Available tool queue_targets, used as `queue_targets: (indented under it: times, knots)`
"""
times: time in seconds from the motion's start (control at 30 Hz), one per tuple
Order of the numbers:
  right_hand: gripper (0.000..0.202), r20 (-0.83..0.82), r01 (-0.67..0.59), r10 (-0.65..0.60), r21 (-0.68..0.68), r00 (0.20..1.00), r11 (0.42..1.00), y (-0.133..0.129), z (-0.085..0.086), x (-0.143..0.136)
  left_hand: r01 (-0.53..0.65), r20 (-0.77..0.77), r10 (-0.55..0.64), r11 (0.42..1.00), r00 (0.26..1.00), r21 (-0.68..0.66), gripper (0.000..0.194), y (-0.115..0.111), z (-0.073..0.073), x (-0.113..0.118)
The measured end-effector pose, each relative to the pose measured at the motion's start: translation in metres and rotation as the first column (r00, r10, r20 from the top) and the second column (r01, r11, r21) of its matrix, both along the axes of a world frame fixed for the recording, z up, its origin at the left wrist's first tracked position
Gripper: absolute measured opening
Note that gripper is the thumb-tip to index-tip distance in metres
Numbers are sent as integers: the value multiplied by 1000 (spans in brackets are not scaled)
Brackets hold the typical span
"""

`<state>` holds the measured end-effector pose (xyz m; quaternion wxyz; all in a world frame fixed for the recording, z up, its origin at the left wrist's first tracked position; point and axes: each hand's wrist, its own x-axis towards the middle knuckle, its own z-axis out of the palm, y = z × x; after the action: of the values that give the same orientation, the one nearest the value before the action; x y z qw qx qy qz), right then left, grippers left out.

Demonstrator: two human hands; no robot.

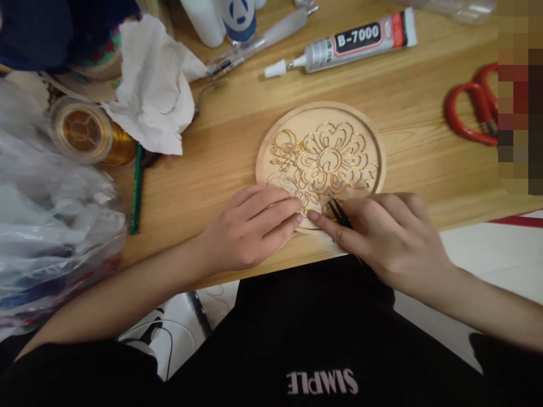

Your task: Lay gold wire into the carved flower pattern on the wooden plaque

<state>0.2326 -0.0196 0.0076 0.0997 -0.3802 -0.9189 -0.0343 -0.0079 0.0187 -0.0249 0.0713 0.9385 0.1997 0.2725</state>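
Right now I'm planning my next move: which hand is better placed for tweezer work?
Probably the right hand: it holds the black tweezers, their tips over the lower part of the wooden plate. The left hand, whose fingers rest there too, seems better placed for steadying.

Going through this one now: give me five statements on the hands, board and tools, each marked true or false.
1. The right hand holds black tweezers. True.
2. The glue tube's white nozzle end points right. False: it points left.
3. The red-handled scissors lie right of the round board. True.
4. The left hand grips the gold wire spool. False: that hand is at the board; the spool lies farther left.
5. Gold outlines cover every drawn line. False: some thin lines near the left hand are bare.
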Motion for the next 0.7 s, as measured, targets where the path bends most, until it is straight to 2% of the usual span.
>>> queue_targets:
  times: [0.5,0.7]
  knots:
    - [26,-48,-11,12,21,999,1000,1,-2,2,-7,4,7,1000,1000,14,13,1,-1,1]
    - [27,-63,1,-1,6,998,1000,2,-3,2,3,-67,-1,1000,998,24,12,2,7,2]
